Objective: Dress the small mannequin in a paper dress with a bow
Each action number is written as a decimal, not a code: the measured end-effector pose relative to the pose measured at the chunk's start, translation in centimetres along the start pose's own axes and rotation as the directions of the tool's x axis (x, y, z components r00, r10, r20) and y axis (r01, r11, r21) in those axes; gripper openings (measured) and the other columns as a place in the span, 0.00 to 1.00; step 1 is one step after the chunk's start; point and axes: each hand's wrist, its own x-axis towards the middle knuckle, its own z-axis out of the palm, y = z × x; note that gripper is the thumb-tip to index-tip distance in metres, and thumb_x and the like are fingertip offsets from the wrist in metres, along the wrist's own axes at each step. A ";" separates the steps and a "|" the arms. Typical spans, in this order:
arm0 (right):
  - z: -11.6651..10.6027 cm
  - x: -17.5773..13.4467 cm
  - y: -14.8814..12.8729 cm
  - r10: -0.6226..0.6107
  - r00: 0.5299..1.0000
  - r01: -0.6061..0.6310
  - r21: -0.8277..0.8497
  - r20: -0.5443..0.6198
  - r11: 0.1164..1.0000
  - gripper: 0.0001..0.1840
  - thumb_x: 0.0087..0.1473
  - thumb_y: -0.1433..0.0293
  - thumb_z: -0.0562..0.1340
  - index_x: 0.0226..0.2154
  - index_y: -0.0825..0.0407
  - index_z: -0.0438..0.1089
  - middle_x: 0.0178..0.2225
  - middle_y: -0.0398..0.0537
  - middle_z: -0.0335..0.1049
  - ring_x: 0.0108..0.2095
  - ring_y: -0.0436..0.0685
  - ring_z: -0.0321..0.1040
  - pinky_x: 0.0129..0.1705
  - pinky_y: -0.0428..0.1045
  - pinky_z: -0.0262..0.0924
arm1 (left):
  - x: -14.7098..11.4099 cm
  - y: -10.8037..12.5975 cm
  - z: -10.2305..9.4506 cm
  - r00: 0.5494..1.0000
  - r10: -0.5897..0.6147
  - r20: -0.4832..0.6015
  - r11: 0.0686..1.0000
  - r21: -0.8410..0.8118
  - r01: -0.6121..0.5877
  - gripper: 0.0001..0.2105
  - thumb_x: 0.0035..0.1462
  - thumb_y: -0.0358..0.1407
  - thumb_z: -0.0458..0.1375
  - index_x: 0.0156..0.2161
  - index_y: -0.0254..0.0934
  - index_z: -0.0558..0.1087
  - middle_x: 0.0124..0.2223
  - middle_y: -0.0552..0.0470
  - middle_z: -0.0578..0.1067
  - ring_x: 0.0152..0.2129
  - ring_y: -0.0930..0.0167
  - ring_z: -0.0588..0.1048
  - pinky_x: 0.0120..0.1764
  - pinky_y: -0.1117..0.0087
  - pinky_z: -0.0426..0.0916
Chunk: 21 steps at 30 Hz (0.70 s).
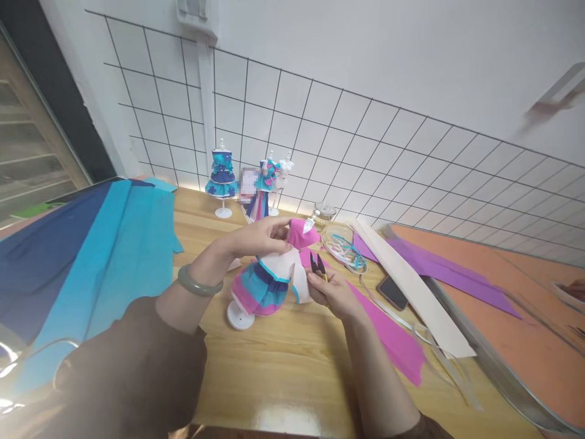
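A miniature dress form (309, 227) leans to the right on its round white base, wearing a small dress (262, 286). The dress has a pink top, a white band with blue trim, and a tiered blue, navy and pink skirt. My left hand (273, 236) is closed around its waist and bodice from the left. In my right hand (336, 292) are small scissors (319, 266) with dark blades pointing up and a bit of yellow at the handle. A white piece with blue edging (300, 285) hangs beside those fingers; whether they pinch it I cannot tell.
Behind stand dressed miniature forms (222, 177). Blue fabric sheets (114, 244) cover the table's left. To the right lie a pink strip (393, 335), a cream strip (420, 299), purple fabric (452, 280), coiled ribbons (347, 253), and a phone (392, 293). A wire grid lines the wall.
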 end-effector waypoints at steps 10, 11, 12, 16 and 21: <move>0.3 -0.3 -1.1 -0.290 0.870 0.187 -0.278 -0.398 0.942 0.09 0.44 0.64 0.67 0.25 0.51 0.69 0.24 0.44 0.66 0.22 0.49 0.59 0.23 0.45 0.53 | 0.3 -0.6 -0.2 1.000 -0.013 0.005 1.000 -0.004 0.013 0.26 0.48 0.31 0.57 0.55 0.39 0.62 0.34 0.52 0.71 0.27 0.74 0.69 0.26 0.75 0.62; 0.5 -0.5 -1.4 -0.337 0.850 0.216 -0.314 -0.405 0.924 0.08 0.44 0.65 0.66 0.24 0.51 0.69 0.28 0.45 0.68 0.25 0.50 0.61 0.25 0.46 0.55 | 0.2 -0.6 -0.2 1.000 -0.017 0.001 1.000 -0.011 0.017 0.28 0.48 0.32 0.57 0.56 0.40 0.60 0.33 0.53 0.70 0.26 0.75 0.69 0.26 0.75 0.62; 0.7 -0.6 -1.6 -0.367 0.838 0.235 -0.340 -0.403 0.910 0.07 0.45 0.66 0.66 0.24 0.50 0.68 0.31 0.46 0.70 0.27 0.51 0.62 0.27 0.47 0.57 | 0.2 -0.6 -0.2 1.000 -0.019 -0.006 1.000 -0.012 0.019 0.29 0.48 0.32 0.58 0.57 0.40 0.58 0.32 0.53 0.70 0.25 0.75 0.68 0.25 0.75 0.62; 0.9 -0.9 -1.9 -0.404 0.826 0.258 -0.375 -0.392 0.890 0.08 0.46 0.69 0.64 0.23 0.49 0.62 0.37 0.46 0.71 0.28 0.51 0.62 0.29 0.47 0.57 | 0.1 -0.5 -0.1 0.999 -0.003 -0.033 1.000 0.017 0.003 0.31 0.47 0.32 0.59 0.58 0.40 0.59 0.26 0.58 0.65 0.21 0.78 0.63 0.22 0.76 0.58; 0.1 -0.9 -1.8 -0.367 0.878 0.241 -0.379 -0.307 0.894 0.08 0.48 0.67 0.63 0.28 0.49 0.61 0.38 0.47 0.69 0.32 0.52 0.62 0.32 0.47 0.57 | 0.3 -0.4 0.3 0.999 0.008 -0.037 0.999 0.043 -0.007 0.22 0.47 0.32 0.59 0.50 0.38 0.65 0.27 0.57 0.63 0.22 0.78 0.62 0.22 0.77 0.57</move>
